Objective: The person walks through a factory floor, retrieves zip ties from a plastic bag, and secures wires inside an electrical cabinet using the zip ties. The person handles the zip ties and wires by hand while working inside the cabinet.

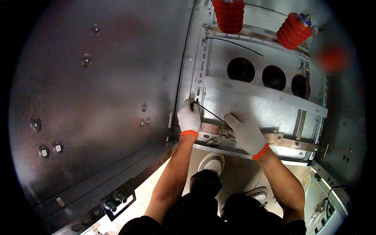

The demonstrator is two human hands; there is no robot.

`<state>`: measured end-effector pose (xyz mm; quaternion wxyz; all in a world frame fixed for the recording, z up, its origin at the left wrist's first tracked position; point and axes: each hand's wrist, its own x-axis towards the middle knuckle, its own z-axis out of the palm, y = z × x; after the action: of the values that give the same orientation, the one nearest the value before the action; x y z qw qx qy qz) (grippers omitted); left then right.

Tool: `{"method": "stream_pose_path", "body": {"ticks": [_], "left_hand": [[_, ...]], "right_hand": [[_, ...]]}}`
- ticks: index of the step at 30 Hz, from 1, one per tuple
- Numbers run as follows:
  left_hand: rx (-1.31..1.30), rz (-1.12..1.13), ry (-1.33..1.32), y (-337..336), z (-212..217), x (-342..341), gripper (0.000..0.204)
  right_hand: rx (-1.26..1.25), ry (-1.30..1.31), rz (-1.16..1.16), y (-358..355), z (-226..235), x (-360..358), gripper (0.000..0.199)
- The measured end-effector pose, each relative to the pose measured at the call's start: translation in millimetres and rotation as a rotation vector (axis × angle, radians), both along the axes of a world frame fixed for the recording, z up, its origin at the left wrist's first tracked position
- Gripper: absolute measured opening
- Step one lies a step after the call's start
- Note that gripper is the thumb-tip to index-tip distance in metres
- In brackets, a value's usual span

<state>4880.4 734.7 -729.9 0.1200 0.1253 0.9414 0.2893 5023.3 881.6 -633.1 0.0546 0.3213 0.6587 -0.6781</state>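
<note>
Between my two gloved hands runs a thin black cable tie [210, 111]. My left hand [189, 118], in a white glove with an orange cuff, pinches its upper end against the slotted upright rail [198, 76]. The fingers of my right hand [247, 132], gloved alike, are closed around the tie's lower end; their tips are partly hidden. Just under the right fingers a bolt [225, 133] sits on a copper-coloured bar [210, 128] that crosses the cabinet's front. Higher on the same rail, another black cable tie [234, 44] sticks out with its tail loose.
A large dark metal panel [117, 78] fills the left side. Red ribbed insulators [229, 17] hang at the back. Round holes [241, 70] pierce the cabinet's plate. A metal sill [250, 156] lies ahead of my shoes [212, 162]. A black handle [119, 199] juts from the lower left edge.
</note>
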Motion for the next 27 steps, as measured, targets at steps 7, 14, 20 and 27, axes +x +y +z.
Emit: {"method": "stream_pose_path", "body": {"ticks": [7,14,20,27], "left_hand": [[-0.198,-0.104,0.018,-4,5,-11,0.027],[0.059,0.195,0.017,31,28,-38,0.038],[0.068,0.232,-0.031,127,17,-83,0.042],[0.024,-0.272,-0.138,173,-45,-182,0.041]], "right_hand": [[0.372,0.306,0.15,-22,-21,13,0.023],[0.855,0.345,0.352,-15,-21,28,0.024],[0.777,0.314,0.302,-15,-27,29,0.017],[0.728,0.324,0.336,-10,-27,30,0.016]]}}
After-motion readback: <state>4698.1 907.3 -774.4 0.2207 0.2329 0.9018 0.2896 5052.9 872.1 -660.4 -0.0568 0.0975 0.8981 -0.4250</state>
